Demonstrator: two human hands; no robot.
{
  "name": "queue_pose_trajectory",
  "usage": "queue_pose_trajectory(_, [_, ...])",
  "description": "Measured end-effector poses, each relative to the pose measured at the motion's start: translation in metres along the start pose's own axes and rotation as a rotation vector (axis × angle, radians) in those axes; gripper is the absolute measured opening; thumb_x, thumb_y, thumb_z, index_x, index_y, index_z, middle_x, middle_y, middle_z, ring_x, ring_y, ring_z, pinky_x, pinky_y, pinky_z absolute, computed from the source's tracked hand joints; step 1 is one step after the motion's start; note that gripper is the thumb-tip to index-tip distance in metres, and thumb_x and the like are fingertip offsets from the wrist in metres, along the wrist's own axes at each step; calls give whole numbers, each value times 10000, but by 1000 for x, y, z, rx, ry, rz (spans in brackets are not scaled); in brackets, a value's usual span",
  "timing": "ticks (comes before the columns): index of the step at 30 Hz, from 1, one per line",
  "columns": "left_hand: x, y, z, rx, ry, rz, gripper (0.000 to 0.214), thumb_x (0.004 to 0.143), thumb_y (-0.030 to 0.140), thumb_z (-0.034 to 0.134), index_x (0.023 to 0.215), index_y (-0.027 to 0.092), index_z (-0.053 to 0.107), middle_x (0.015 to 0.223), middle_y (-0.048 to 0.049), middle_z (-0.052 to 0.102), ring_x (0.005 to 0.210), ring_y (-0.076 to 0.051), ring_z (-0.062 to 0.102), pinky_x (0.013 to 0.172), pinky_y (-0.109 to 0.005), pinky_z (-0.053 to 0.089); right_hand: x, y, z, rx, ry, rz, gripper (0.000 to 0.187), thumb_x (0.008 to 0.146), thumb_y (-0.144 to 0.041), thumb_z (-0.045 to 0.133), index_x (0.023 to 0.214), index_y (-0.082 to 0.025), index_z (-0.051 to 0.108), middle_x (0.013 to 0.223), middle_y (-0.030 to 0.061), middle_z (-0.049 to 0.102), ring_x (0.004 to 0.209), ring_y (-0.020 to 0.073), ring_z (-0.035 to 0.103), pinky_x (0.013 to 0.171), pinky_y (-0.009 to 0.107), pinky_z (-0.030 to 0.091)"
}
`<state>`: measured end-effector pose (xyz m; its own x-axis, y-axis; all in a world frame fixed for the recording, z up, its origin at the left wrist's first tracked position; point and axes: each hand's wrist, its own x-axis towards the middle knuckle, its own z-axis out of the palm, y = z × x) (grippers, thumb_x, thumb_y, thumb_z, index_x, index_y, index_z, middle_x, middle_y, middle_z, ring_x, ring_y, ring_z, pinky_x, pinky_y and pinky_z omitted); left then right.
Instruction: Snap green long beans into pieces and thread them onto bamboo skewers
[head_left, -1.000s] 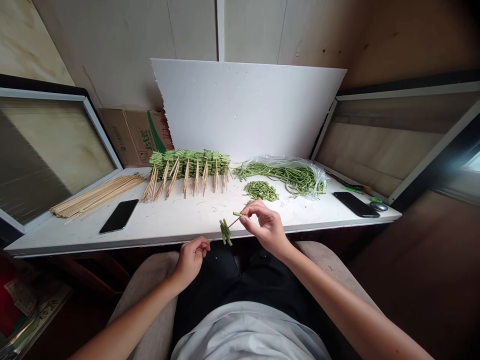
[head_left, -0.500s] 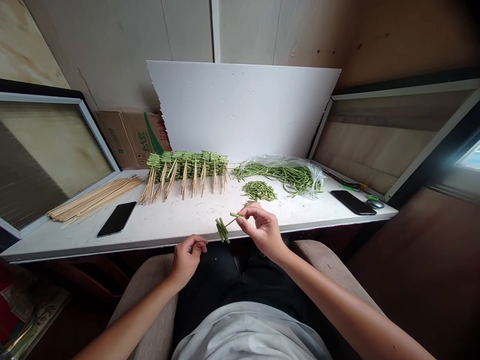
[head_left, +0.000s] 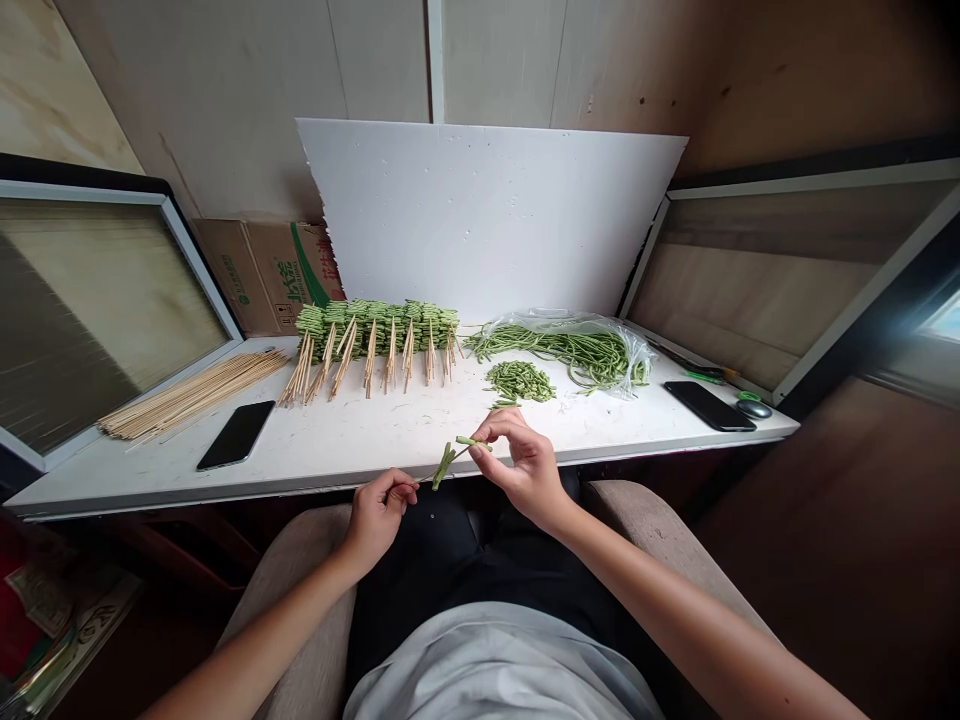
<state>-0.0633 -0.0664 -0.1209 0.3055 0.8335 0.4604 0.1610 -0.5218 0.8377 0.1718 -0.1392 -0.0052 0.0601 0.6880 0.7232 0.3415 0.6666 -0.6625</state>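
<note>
Far left, a dark-framed glass panel (head_left: 112, 320) stands beside the white table (head_left: 360, 445), with pale wood showing through its pane. On the tabletop, a loose bundle of bamboo skewers (head_left: 191, 395) lies near that end, a black phone (head_left: 237, 435) just in front of it. Behind them, a cardboard box (head_left: 262, 275) sits against the pale panelled wall (head_left: 495, 60). Next comes a tight row of skewered green bean pieces (head_left: 375, 330), its bare sticks fanning toward the front of the table, with a white foam board (head_left: 487, 220) propped up behind it.

Over the table's front edge, the person's left hand (head_left: 379, 518) has its fingers curled close together around the lower end of a thin skewer (head_left: 457, 453), though the grip is partly hidden. Several bean pieces (head_left: 444, 466) sit threaded on that skewer, just above the edge. The right hand (head_left: 525, 468) pinches a short bean piece (head_left: 472, 441) at the skewer's tip between thumb and forefinger, its other fingers curled.

Further right lie a small heap of cut beans (head_left: 519, 382) and a plastic bag (head_left: 634, 350) spilling long green beans (head_left: 562, 347). Beyond them are a second black phone (head_left: 709, 406), a green-handled tool (head_left: 705, 375) and a computer mouse (head_left: 754, 409). Another framed panel (head_left: 757, 290) stands at the far right.
</note>
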Motion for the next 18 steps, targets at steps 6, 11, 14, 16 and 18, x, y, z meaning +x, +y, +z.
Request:
queue_pose_trajectory(6, [-1,-3,1,-21,-65,45,254,985,205,506,810,165,686,668,-15,660,607,-137,625,575,-225,477,-1,-1,1,-4,-54,-18,27,925,-284,729,929,-258,724,893,43,710,932,237,602,940,449,448])
queue_pose_trajectory(11, [-2,-7,0,27,0,41,234,998,238,533,871,170,717,677,-17,676,627,-147,645,585,-228,486,-6,7,6,2,58,47,71,909,-329,743,899,-265,713,874,49,691,932,249,579,909,448,464])
queue_pose_trajectory(14, [-3,-7,1,43,27,31,205,991,256,563,874,175,710,691,-17,687,624,-149,651,578,-229,489,-10,12,11,8,117,90,101,896,-362,751,883,-270,713,857,50,680,919,254,569,889,448,475])
queue_pose_trajectory(16, [-3,-5,1,52,32,30,194,987,254,568,875,176,706,693,-17,692,620,-149,652,578,-231,492,-12,14,13,10,122,114,118,894,-379,751,870,-268,716,853,50,683,919,254,572,887,445,479])
queue_pose_trajectory(18, [-3,-3,2,60,30,28,189,983,244,564,877,176,704,698,-17,696,621,-149,652,581,-232,494,-13,14,16,19,120,128,127,894,-385,751,864,-266,717,859,50,689,914,250,576,878,435,484])
